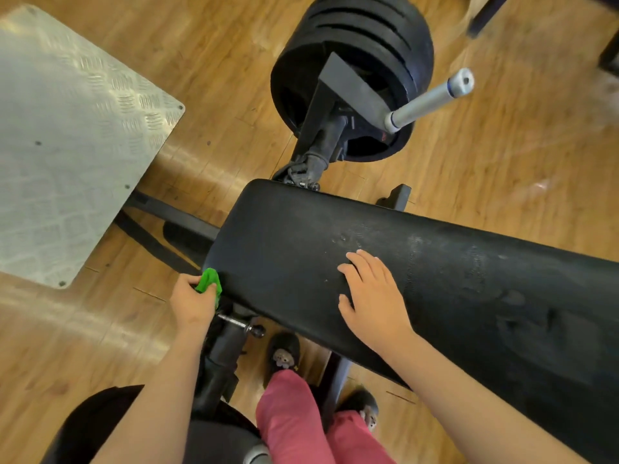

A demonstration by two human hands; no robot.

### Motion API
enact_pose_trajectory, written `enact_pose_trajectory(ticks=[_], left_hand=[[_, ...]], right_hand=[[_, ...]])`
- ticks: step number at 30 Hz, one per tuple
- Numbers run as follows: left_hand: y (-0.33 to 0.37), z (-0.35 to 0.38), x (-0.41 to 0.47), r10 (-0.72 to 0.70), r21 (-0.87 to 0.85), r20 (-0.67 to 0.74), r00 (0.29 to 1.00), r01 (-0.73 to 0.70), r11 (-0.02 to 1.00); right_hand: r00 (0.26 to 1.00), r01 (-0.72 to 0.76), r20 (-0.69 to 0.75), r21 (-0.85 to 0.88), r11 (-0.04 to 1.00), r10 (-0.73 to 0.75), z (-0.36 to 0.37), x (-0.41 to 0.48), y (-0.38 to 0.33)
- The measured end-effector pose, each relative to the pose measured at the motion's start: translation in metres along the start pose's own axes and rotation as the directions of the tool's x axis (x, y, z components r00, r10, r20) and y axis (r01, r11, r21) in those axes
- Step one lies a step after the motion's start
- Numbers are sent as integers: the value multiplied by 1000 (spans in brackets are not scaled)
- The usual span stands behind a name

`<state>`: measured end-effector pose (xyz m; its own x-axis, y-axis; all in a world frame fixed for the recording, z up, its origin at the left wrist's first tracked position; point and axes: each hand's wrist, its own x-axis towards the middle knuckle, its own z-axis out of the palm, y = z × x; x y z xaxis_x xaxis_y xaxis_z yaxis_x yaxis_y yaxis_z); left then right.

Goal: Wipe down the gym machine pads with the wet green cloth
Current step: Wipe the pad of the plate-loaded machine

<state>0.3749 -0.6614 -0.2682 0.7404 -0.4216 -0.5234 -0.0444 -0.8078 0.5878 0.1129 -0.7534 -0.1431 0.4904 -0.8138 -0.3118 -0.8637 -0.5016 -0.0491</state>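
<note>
**Green cloth at the corner of the black pad**

The green cloth (209,283) is bunched at the near left corner of the long black pad (385,262), touching its edge. The left hand (193,301) grips the cloth, with its fingers curled around it. The right hand (370,293) lies flat on top of the pad with straight, spread fingers and holds nothing. The two hands are well apart. Just under the left hand a metal adjustment pin (239,324) sticks out of the frame. Beyond the pad stands a stack of black weight plates (351,61) with a silver bar (432,98). At the left, a steel tread plate (67,145) lies over the wooden floor (502,155).
</note>
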Motion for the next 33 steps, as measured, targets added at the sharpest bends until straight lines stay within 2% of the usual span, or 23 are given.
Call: enact_pose_trajectory(ticks=[3,11,15,19,23,33], left_hand=[[8,2,-31,7,-5,45,999,-7,1000],[47,29,-116,199,-24,203,959,-199,980],[65,42,-146,259,3,214,942,-265,964],[87,54,-169,266,-16,259,929,-271,962],[118,74,-222,395,-67,386,834,-402,913],[154,122,-374,622,-255,551,557,-597,761]], right_hand=[[997,-80,6,-12,997,80,-9,-44,4],[977,-180,-124,-38,983,174,-23,-150,47],[929,-289,-239,16,957,284,-37,-185,81],[885,-360,-309,22,933,349,-44,-220,103],[853,-412,-333,41,910,401,-44,-251,116],[764,-566,-328,76,821,556,-30,-317,140]])
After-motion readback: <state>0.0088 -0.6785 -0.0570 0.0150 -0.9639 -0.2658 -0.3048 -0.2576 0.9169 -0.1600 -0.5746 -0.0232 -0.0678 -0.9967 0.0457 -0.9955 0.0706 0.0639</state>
